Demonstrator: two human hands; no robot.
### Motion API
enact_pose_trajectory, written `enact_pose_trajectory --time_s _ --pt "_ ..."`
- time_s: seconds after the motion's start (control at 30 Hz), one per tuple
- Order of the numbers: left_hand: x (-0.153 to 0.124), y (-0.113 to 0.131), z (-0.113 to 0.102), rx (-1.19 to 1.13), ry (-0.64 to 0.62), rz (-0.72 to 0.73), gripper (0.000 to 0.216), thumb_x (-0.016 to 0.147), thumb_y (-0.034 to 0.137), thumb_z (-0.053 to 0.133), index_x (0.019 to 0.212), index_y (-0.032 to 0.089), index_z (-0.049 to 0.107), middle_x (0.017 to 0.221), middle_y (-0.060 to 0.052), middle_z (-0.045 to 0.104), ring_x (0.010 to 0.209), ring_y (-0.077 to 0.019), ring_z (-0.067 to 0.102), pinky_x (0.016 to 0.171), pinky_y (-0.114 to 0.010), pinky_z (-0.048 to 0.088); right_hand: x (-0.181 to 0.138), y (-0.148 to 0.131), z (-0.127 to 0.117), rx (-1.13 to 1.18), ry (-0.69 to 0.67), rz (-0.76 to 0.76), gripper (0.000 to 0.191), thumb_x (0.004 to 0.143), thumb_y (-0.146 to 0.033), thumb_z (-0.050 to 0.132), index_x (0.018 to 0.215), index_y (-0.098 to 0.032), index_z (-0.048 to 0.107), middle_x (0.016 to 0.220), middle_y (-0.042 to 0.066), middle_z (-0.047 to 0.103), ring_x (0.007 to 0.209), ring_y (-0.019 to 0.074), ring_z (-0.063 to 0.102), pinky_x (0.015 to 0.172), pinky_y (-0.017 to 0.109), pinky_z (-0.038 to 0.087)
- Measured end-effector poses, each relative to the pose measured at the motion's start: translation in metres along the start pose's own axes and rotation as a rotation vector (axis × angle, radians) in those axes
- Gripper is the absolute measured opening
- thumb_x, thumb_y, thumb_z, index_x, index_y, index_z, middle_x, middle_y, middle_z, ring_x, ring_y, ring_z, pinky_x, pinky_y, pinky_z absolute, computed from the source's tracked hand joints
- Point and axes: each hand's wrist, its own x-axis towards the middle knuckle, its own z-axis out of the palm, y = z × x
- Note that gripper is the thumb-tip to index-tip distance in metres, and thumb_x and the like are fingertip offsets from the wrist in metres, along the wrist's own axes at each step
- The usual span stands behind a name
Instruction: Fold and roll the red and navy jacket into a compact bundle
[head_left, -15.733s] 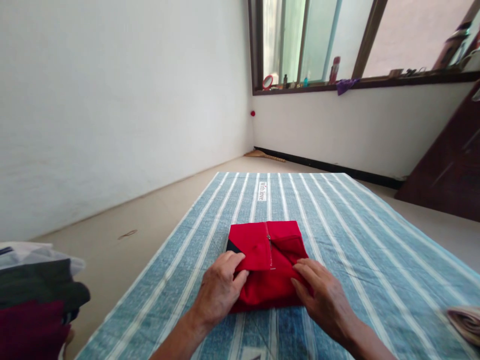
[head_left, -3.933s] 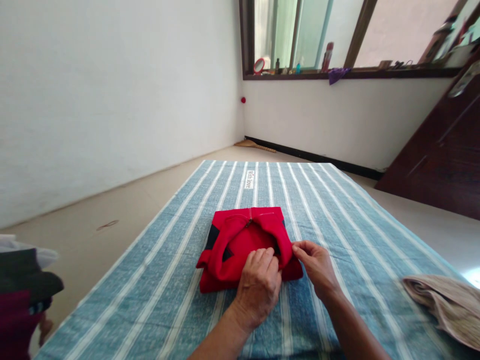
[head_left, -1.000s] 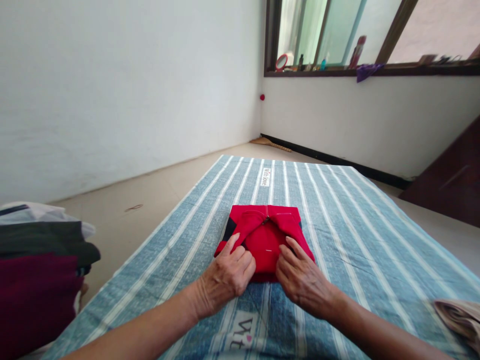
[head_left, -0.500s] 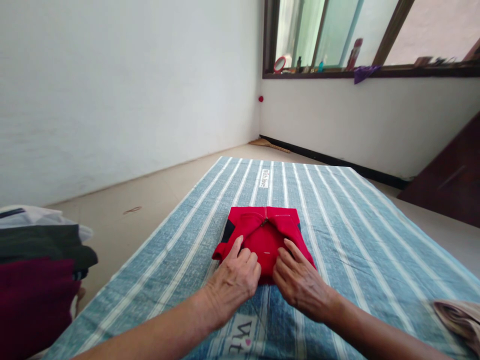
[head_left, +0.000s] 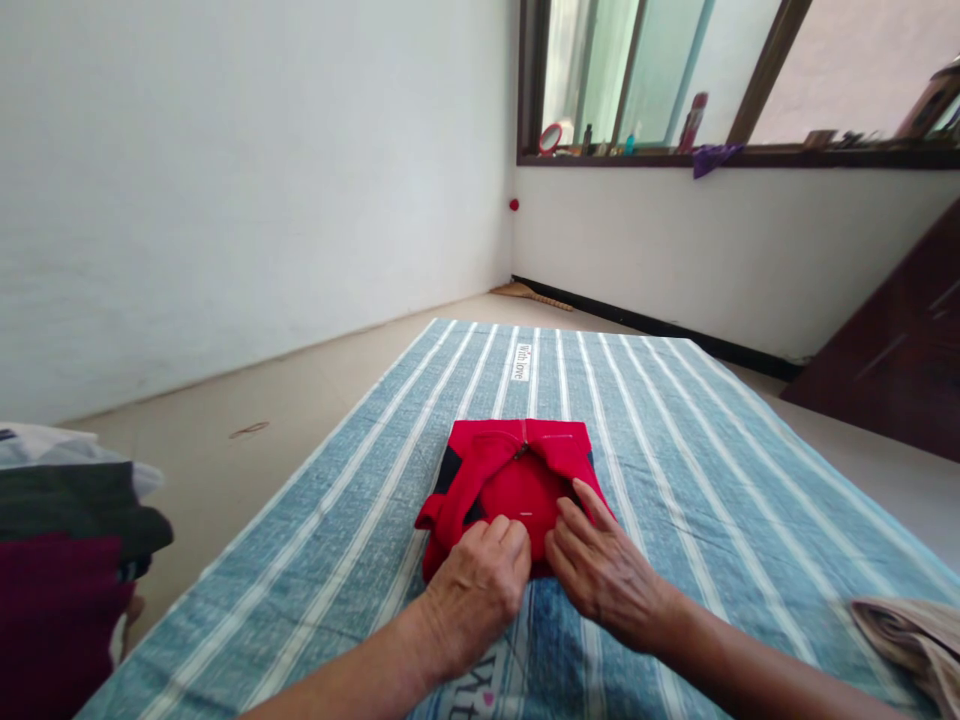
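Note:
A red zip-up jacket with dark navy side panels lies folded on the blue striped cloth, its collar open and facing me. My left hand has its fingers curled down on the jacket's near edge, left of the middle; its fingertips are hidden. My right hand is closed on the right side of the collar, with thumb and fingers at the red fabric. The zip pull rests at the bottom of the collar opening.
A pile of clothes in maroon, dark green and white stands beyond the cloth's left edge. Brown fabric lies at the near right. Small items and a purple cloth sit on the windowsill. A broom lies in the far corner.
My left hand has moved toward me and slightly right, from the collar's left side to the near edge. My right hand stays at the collar's right side. The view has shifted slightly.

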Motion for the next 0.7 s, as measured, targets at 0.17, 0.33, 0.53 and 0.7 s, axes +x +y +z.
enact_pose_trajectory --time_s 0.17,0.33,0.53,0.7 --pt "0.005 0.004 -0.007 -0.027 -0.03 -0.022 0.011 0.083 0.01 0.05 0.089 0.012 0.059 0.086 -0.008 0.057 0.076 -0.0233 0.054 0.066 -0.037 0.048 -0.004 0.002 -0.001 0.008 0.024 0.029 0.02 0.087 -0.005 0.042 0.077 -0.014 0.057 0.074 0.006 0.056 0.103 0.0266 0.052 0.109 0.056 0.026" --pt "0.023 0.005 -0.008 -0.316 0.015 -0.152 0.003 0.079 0.016 0.055 0.082 0.016 0.054 0.085 -0.006 0.057 0.078 -0.0222 0.054 0.07 -0.035 0.049 -0.003 0.003 -0.002 -0.018 0.048 0.011 0.023 0.088 -0.006 0.039 0.079 -0.013 0.059 0.077 0.007 0.058 0.101 0.0269 0.053 0.108 0.056 0.029" --pt "0.037 0.005 0.005 -0.616 0.106 -0.146 0.024 0.069 0.007 0.052 0.09 0.017 0.051 0.089 -0.005 0.057 0.08 -0.0189 0.054 0.07 -0.028 0.048 -0.009 0.006 -0.004 0.031 0.056 0.003 0.021 0.089 -0.008 0.039 0.083 -0.013 0.059 0.08 0.007 0.059 0.098 0.0247 0.053 0.108 0.055 0.029" --pt "0.039 0.008 0.011 -0.692 0.143 -0.165 0.016 0.077 0.007 0.044 0.086 0.018 0.05 0.082 -0.004 0.056 0.073 -0.0173 0.053 0.065 -0.026 0.047 -0.013 0.007 -0.01 0.065 -0.001 -0.02 0.025 0.09 -0.008 0.037 0.082 -0.014 0.06 0.08 0.007 0.058 0.098 0.0249 0.053 0.108 0.054 0.029"
